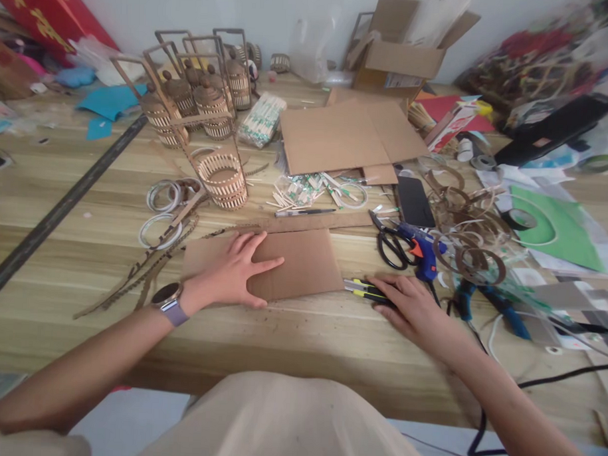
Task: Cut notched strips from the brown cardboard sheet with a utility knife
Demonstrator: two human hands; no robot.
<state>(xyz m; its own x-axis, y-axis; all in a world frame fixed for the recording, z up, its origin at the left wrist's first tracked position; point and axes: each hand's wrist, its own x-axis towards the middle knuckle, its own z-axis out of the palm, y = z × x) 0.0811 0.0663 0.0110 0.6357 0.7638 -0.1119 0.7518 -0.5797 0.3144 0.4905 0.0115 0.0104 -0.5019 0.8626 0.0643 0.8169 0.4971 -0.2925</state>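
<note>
Beige shirt (282, 420) overlaps the front edge of the worktop (290, 347); beyond, the left hand (237, 272) splays, released, on a cardboard panel (303, 264); the right hand (413, 311) grasps a utility knife (366, 289).

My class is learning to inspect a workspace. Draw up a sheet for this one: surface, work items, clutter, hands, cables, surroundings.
Surface: wood-grained table; small dark specks in front of the cardboard piece.
Work items: cardboard piece lying flat; utility knife, its metal end near the cardboard's right edge; blade extension unclear.
Clutter: scissors, blue glue gun, phone, brown strip loops, larger cardboard sheets, slatted baskets.
Hands: left hand spread on the cardboard; right hand on the knife's handle, grip firmness unclear.
Cables: black cable beside the right forearm.
Surroundings: pale wall; open box against it; other people: nothing seen.
</note>
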